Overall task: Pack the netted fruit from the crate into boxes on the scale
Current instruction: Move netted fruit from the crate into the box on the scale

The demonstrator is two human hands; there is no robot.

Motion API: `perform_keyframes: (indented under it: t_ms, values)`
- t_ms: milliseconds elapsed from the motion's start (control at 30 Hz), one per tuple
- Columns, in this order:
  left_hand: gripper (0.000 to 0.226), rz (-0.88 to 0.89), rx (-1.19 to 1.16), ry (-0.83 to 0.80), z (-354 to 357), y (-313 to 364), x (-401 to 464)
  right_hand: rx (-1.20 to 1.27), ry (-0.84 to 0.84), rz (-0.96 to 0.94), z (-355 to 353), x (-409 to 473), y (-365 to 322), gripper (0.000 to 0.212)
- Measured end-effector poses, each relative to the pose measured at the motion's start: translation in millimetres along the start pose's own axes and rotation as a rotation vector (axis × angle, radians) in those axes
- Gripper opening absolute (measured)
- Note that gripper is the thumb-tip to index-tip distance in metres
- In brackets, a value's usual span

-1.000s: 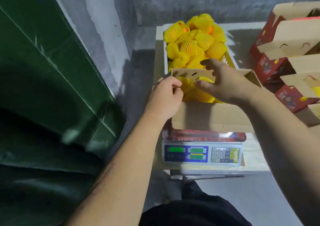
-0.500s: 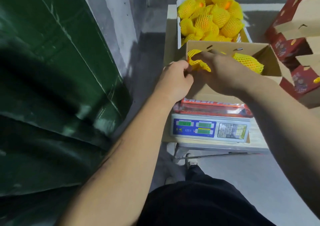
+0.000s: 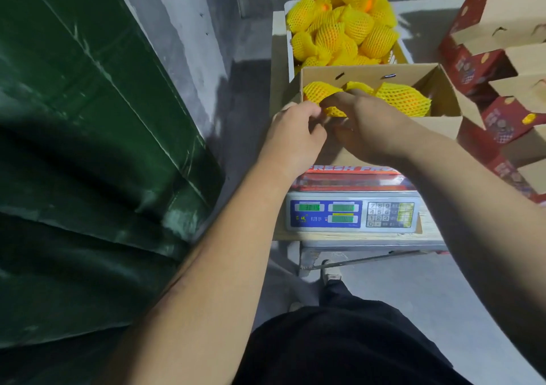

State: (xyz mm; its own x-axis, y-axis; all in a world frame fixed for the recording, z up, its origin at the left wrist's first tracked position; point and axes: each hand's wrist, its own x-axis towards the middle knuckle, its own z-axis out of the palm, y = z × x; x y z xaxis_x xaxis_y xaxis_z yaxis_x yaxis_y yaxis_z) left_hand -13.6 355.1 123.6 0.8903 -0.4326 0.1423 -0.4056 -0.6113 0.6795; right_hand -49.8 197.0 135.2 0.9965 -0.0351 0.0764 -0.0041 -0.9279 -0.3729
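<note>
A cardboard box (image 3: 443, 106) with red printed sides stands on the scale (image 3: 353, 214). Several fruits in yellow foam net lie inside it, the largest netted fruit (image 3: 404, 100) at the right. Behind it a white crate (image 3: 288, 44) is heaped with more netted fruit (image 3: 342, 27). My left hand (image 3: 292, 136) and my right hand (image 3: 366, 124) meet at the box's near left corner. Both pinch the yellow net of one fruit (image 3: 320, 92) there. Most of that fruit is hidden by my fingers.
A stack of folded red and brown cartons (image 3: 502, 59) fills the right side. A green tarpaulin (image 3: 88, 148) hangs at the left beside a grey wall (image 3: 183, 24). The scale rests on a wooden board (image 3: 431, 231) over a metal stand, with my shoe (image 3: 332, 273) below.
My right hand came down from the box's far flap to the near left corner and joined my left hand on a netted fruit. The view tilted down and drew closer.
</note>
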Motion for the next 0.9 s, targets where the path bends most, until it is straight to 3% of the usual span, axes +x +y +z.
perform_keyframes:
  t_ms: [533,767,900]
  values:
    - [0.024,-0.042,0.019,0.012,16.0,14.6,53.0,0.029,-0.017,0.054,-9.2,42.0,42.2,0.046]
    - [0.027,-0.169,-0.010,0.059,33.7,13.6,88.6,-0.078,-0.379,-0.009,-4.3,106.6,53.5,0.057]
    - [0.018,-0.191,0.019,0.151,42.9,8.2,107.6,-0.207,-0.603,-0.062,-2.4,130.2,59.0,0.072]
